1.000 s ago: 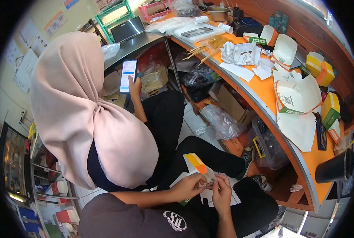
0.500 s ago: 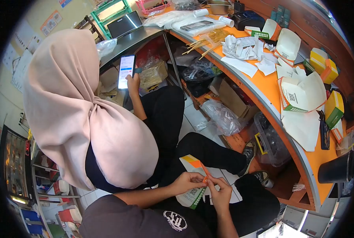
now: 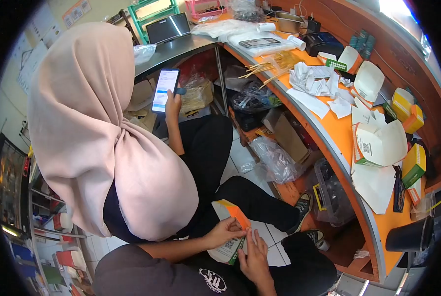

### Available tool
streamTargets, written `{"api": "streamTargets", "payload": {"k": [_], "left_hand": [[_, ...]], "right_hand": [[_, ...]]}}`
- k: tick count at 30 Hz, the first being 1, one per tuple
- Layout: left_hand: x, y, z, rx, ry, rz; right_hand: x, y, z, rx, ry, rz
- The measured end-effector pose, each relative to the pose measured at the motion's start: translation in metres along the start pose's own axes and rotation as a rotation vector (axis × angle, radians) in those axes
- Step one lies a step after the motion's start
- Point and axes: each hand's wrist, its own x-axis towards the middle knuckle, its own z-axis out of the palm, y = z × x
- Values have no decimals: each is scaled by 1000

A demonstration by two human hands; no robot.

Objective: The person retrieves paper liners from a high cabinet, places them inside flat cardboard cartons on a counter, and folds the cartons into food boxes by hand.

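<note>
Over my lap I hold a partly folded cardboard food box (image 3: 220, 212), white inside with orange and green printed sides and a black code on one panel. My left hand (image 3: 224, 234) pinches its orange corner flap. My right hand (image 3: 255, 257) grips the near right edge, fingertips close to the same corner and thumb lower down by the green side. The outer faces of the box are mostly hidden.
A person in a pale headscarf (image 3: 82, 98) sits at my left, holding a phone (image 3: 165, 91). The curved orange counter (image 3: 346, 135) carries an open food box (image 3: 378, 143), crumpled papers (image 3: 311, 79), skewers (image 3: 260, 69) and a black cup (image 3: 410, 236). A plastic bin (image 3: 331, 192) stands below.
My right hand has moved down and left along the box edge, its fingers straighter. The orange flap stands more upright at the corner. My left hand shifted slightly left with the box.
</note>
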Motion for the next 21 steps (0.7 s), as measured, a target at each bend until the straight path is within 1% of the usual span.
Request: {"api": "streamTargets", "payload": {"k": [2, 3, 5, 6, 7, 10, 11, 13, 16, 19, 20, 21], "left_hand": [[-1, -8, -2, 239, -114, -1], [-2, -12, -2, 358, -170, -2], [-5, -19, -2, 216, -287, -99], [-7, -24, -3, 147, -349, -149], [-6, -39, -10, -272, -418, -237], [-17, -8, 4, -398, -330, -385], [-20, -1, 6, -278, -312, -312], [-23, 8, 12, -38, -273, -172], [-22, 7, 20, -148, -278, 82], [-20, 28, 25, 18, -16, -64], [-20, 25, 24, 34, -46, -23], [-20, 20, 23, 50, -79, 20]], "right_hand": [[3, 12, -8, -10, 94, 4], [7, 13, -10, 46, 117, 10], [15, 13, -13, 159, 171, 31], [13, 17, -9, 166, 174, 22], [10, 24, -3, 170, 175, 10], [7, 28, 2, 160, 205, 27], [8, 24, 2, 157, 220, 45], [11, 18, -2, 40, 228, 21], [16, 16, -4, -60, 236, -43], [14, 20, -1, -89, 251, -122], [13, 22, 1, -95, 260, -148], [13, 25, 1, -96, 274, -125]]}}
